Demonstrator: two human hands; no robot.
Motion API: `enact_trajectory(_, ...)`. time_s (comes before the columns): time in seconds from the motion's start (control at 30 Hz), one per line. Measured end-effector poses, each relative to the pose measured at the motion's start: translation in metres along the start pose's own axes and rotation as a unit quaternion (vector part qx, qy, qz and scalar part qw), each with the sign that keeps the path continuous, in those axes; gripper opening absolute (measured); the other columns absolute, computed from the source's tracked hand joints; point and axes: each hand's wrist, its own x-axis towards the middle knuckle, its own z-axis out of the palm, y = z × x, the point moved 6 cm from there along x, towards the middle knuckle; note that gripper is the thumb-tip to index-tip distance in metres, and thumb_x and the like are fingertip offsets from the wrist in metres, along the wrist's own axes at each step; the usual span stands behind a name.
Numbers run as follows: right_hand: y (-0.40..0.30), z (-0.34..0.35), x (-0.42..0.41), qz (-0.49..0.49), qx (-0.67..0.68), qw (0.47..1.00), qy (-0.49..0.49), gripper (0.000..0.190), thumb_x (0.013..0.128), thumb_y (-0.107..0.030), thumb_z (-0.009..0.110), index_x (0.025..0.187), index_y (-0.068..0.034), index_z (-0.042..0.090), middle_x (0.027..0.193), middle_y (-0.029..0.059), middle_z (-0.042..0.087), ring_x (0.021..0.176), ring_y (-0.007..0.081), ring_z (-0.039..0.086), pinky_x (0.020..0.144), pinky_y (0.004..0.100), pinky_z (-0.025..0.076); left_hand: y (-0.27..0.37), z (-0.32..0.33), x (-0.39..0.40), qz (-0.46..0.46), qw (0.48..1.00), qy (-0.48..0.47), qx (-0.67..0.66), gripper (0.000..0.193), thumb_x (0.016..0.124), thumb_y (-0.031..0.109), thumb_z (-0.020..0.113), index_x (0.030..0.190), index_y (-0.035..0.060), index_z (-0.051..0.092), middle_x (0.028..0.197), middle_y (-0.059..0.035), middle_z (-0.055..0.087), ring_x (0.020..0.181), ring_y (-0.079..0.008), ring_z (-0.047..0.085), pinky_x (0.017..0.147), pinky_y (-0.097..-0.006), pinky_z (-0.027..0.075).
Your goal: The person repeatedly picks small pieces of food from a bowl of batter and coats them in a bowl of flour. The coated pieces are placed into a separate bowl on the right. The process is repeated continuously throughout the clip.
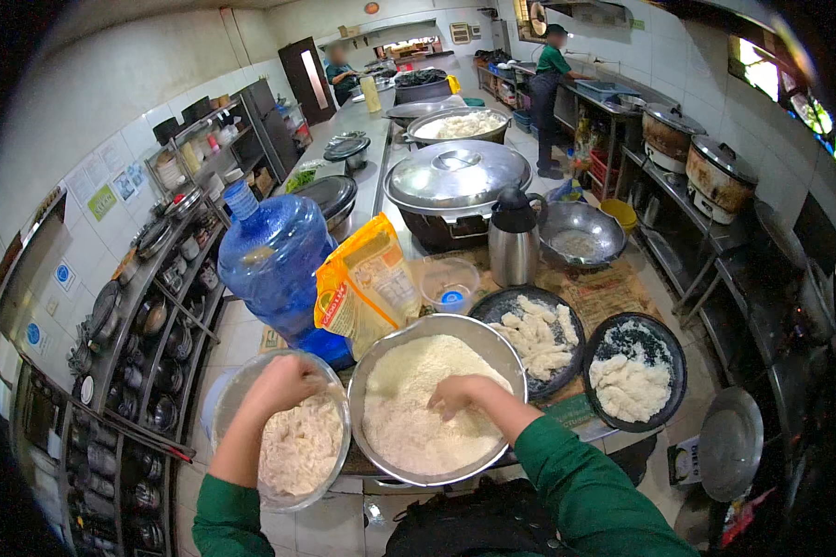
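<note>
My left hand (296,381) is over a clear bowl (217,400) of pale, wet, battered pieces (299,445). Its fingers are curled down, and their tips are blurred, so any held piece is hidden. My right hand (463,395) reaches into a wide metal bowl (519,362) of pale yellow crumbs or flour (418,390). Its fingers hang slightly apart at the crumb surface, with nothing seen between them. To the right, coated strips (536,331) lie on a round black tray (484,306). A second black tray (676,348) bears a coated heap (630,390).
Behind the bowls stand an orange-and-yellow bag (366,285), a blue water jug (272,257), a clear plastic tub (449,278) and a steel vacuum jug (513,250). A large lidded pot (458,181) sits farther back. Two people work at the far end.
</note>
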Motion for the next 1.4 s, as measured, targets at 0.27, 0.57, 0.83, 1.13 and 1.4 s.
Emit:
enact_trajectory(0.27,0.071,-0.040,-0.039,0.202,0.008,0.936,0.288,0.041,0.077,-0.023,0.066,0.114,-0.006,0.062,0.102,0.0214,0.064,0.101,0.0362,0.061,0.090,0.0443,0.047,0.051,0.131,0.039,0.046,0.994,-0.074,-0.071,0.021,0.082,0.019,0.066,0.097,0.0053,0.069,0.085,-0.0128,0.067,0.073,-0.0242,0.065,0.067,-0.0372,0.053)
enact_trajectory(0.57,0.057,-0.006,-0.019,0.227,0.237,0.907,0.266,0.067,0.086,-0.055,0.049,0.118,0.002,0.059,0.118,0.0269,0.059,0.112,0.0410,0.056,0.099,0.0430,0.042,0.056,0.139,-0.035,0.019,0.916,0.286,-0.281,0.022,0.080,0.005,0.062,0.101,0.0044,0.065,0.095,-0.0151,0.056,0.085,-0.0280,0.060,0.062,-0.0351,0.051)
enact_trajectory(0.83,0.049,-0.041,-0.029,0.226,0.130,0.909,0.324,0.041,0.079,-0.034,0.064,0.108,-0.005,0.066,0.109,0.0215,0.064,0.102,0.0377,0.061,0.090,0.0447,0.048,0.049,0.155,-0.058,-0.013,0.843,0.384,-0.376,0.019,0.080,0.002,0.060,0.098,0.0021,0.063,0.108,-0.0147,0.057,0.092,-0.0241,0.060,0.058,-0.0262,0.050)
enact_trajectory(1.13,0.069,-0.034,-0.006,0.176,0.302,0.867,0.355,0.034,0.089,-0.031,0.061,0.098,0.001,0.066,0.093,0.0119,0.066,0.087,0.0219,0.061,0.076,0.0345,0.046,0.034,0.175,-0.072,-0.006,0.766,0.473,-0.435,0.021,0.075,-0.005,0.056,0.093,0.0029,0.060,0.108,-0.0157,0.053,0.101,-0.0249,0.054,0.063,-0.0255,0.048)
enact_trajectory(1.4,0.077,0.013,0.009,0.224,0.580,0.709,0.333,0.050,0.093,-0.045,0.054,0.106,0.002,0.067,0.093,0.0110,0.068,0.084,0.0215,0.061,0.076,0.0337,0.046,0.030,0.178,-0.076,0.000,0.740,0.483,-0.467,0.024,0.076,-0.005,0.056,0.098,0.0052,0.058,0.110,-0.0119,0.049,0.094,-0.0172,0.051,0.060,-0.0205,0.044)
